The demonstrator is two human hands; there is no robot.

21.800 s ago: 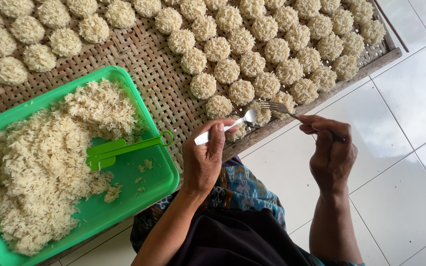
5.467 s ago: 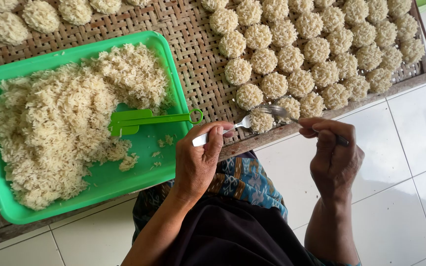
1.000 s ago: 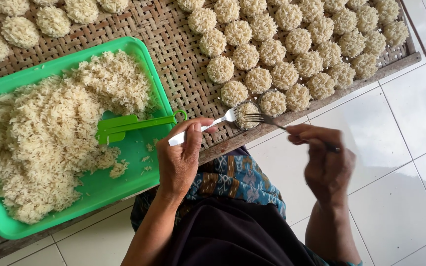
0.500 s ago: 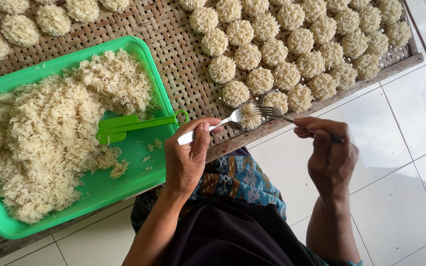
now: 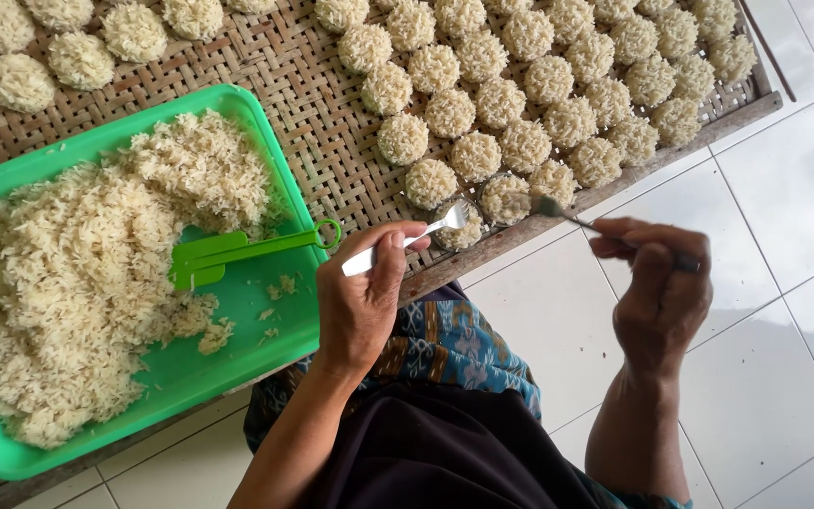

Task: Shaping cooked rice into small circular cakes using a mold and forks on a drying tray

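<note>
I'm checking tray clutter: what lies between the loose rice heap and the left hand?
In the head view, a green scoop lies on the green tray between the rice heap and the left hand, plus scattered rice bits.

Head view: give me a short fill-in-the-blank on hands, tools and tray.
1. The left hand holds a ____ with a white handle.
2. The rice mound lies in a tray coloured ____.
3. The green scoop rests inside the ____.
4. The round rice cakes sit in rows on a woven ____ mat.

Missing words: spoon; green; tray; bamboo
</note>
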